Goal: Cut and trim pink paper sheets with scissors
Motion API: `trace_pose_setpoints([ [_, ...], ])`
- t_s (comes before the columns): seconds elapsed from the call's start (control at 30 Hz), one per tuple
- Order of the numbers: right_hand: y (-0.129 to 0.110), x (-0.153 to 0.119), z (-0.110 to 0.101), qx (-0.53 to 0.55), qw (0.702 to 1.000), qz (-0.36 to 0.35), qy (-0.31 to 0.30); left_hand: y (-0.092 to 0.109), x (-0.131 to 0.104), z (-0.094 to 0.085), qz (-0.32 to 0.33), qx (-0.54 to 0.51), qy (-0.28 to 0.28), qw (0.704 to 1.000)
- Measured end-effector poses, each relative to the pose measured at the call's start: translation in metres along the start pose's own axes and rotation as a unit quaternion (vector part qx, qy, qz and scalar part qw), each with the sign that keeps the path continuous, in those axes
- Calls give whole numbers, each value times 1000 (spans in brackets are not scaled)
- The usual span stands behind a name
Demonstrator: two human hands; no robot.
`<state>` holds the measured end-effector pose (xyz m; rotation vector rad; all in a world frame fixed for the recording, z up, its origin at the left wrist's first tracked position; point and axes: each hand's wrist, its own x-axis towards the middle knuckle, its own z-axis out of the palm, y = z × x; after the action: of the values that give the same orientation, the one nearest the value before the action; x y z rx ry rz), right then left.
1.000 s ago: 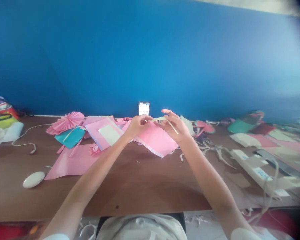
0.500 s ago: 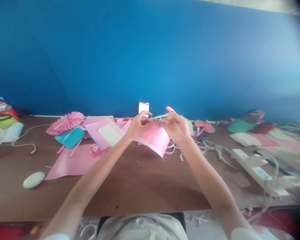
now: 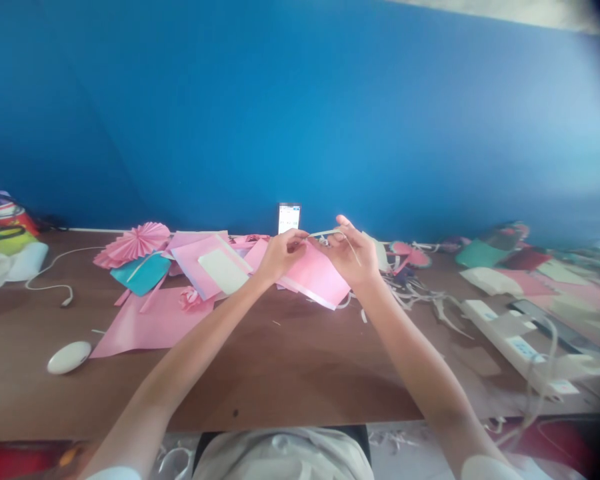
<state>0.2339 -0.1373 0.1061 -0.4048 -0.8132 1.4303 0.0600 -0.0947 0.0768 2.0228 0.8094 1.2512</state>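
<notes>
Left hand: one, fingers pinching the pale strip at its left end
Right hand: one, fingers grasping the same strip (one finger pokes up)
Strip: one, spanning both hands above the table
Pink sheet: one, just below the hands
Lit phone: one, upright against the blue wall
White oval object: one, at left

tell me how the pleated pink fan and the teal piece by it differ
The pleated fan is pink, while the teal piece is blue-green. The fan is folded into ridges; the teal piece looks smooth, with a pale strip across it. Both are on the person's left.
</notes>
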Motion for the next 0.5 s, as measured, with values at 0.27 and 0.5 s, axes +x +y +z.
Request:
trace_pose_setpoints([
  [0.27,0,-1,0,-9,1000,0,-14,-3,1,1,-4,-3,1,1000],
  [0.5,-1,-1,1,-38,999,0,-7,-4,-1,4,-19,-8,-21,1000],
])
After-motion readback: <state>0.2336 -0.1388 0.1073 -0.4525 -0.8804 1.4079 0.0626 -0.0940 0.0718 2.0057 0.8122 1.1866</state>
